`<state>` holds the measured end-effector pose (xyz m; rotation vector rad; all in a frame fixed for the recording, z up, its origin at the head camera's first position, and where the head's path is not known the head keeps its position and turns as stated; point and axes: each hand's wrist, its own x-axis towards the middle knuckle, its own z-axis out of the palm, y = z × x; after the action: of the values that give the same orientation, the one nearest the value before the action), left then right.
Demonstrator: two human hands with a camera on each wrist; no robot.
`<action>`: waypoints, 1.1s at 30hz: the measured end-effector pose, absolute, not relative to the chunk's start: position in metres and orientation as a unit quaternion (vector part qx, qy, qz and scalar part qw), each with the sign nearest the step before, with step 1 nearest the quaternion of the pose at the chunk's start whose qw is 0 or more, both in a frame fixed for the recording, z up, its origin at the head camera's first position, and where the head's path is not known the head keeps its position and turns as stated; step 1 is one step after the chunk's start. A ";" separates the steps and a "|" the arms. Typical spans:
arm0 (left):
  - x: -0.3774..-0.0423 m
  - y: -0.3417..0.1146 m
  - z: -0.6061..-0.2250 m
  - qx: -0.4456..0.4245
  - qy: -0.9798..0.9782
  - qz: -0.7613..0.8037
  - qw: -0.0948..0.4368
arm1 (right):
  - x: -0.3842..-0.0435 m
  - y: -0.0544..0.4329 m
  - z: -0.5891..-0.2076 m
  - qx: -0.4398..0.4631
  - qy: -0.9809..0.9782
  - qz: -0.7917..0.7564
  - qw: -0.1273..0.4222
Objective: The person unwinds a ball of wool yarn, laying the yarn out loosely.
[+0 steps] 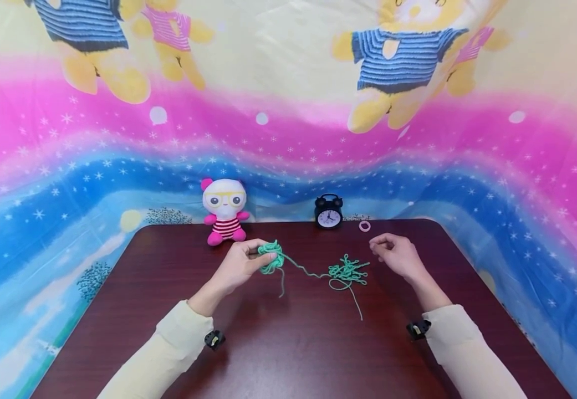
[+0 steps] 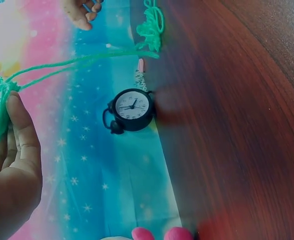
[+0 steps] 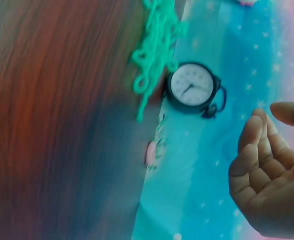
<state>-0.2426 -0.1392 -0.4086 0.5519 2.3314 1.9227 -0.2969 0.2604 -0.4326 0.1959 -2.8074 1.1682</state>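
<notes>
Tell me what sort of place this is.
Probably a staged indoor spot: a cartoon-print cloth hangs behind the table, and a plush panda sits near the table's far edge.

L sleeve (image 1: 153, 352) & R sleeve (image 1: 470, 346): both cream/off-wht, long, plain, loose fit w/ soft creases nr the cuffs. Cuffs end short of the hands, so some bare forearm shows btwn. L cam (image 1: 214, 339) & R cam (image 1: 418, 330): sm. blk units, irreg. outline, at inner side of ea. cuff, ea. w/ sm. pale yellowish patch; finer details too sm. to read. L hand (image 1: 240, 263) & R hand (image 1: 399, 255) bare.
</notes>
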 end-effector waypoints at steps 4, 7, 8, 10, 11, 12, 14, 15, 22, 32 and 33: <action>-0.243 -0.137 -0.408 0.175 0.755 0.631 0.040 | -0.292 0.242 -0.430 0.108 -0.912 0.394 0.040; -0.243 -0.135 -0.408 0.174 0.755 0.631 0.041 | -0.287 0.228 -0.429 0.134 -0.903 0.408 0.026; -0.243 -0.134 -0.408 0.173 0.755 0.631 0.041 | -0.285 0.224 -0.428 0.141 -0.900 0.413 0.021; -0.244 -0.134 -0.409 0.173 0.755 0.631 0.041 | -0.281 0.215 -0.428 0.155 -0.895 0.418 0.013; -0.244 -0.133 -0.409 0.173 0.755 0.631 0.041 | -0.280 0.211 -0.428 0.160 -0.894 0.419 0.009; -0.244 -0.133 -0.410 0.174 0.755 0.631 0.043 | -0.279 0.207 -0.428 0.166 -0.892 0.420 0.005; -0.243 -0.132 -0.411 0.174 0.754 0.631 0.047 | -0.276 0.200 -0.428 0.180 -0.891 0.418 0.000; -0.243 -0.132 -0.412 0.174 0.754 0.631 0.048 | -0.275 0.196 -0.428 0.186 -0.889 0.417 -0.003; -0.242 -0.129 -0.412 0.173 0.758 0.627 0.053 | -0.268 0.174 -0.428 0.228 -0.877 0.422 -0.017; -0.243 -0.126 -0.411 0.170 0.762 0.622 0.061 | -0.262 0.153 -0.429 0.274 -0.863 0.423 -0.025; -0.242 -0.125 -0.410 0.171 0.761 0.622 0.062 | -0.262 0.152 -0.429 0.278 -0.861 0.426 -0.025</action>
<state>-0.2424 -0.1254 -0.4103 0.5162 2.3014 1.8807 -0.2615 0.1517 -0.4292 0.8865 -2.7485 1.3592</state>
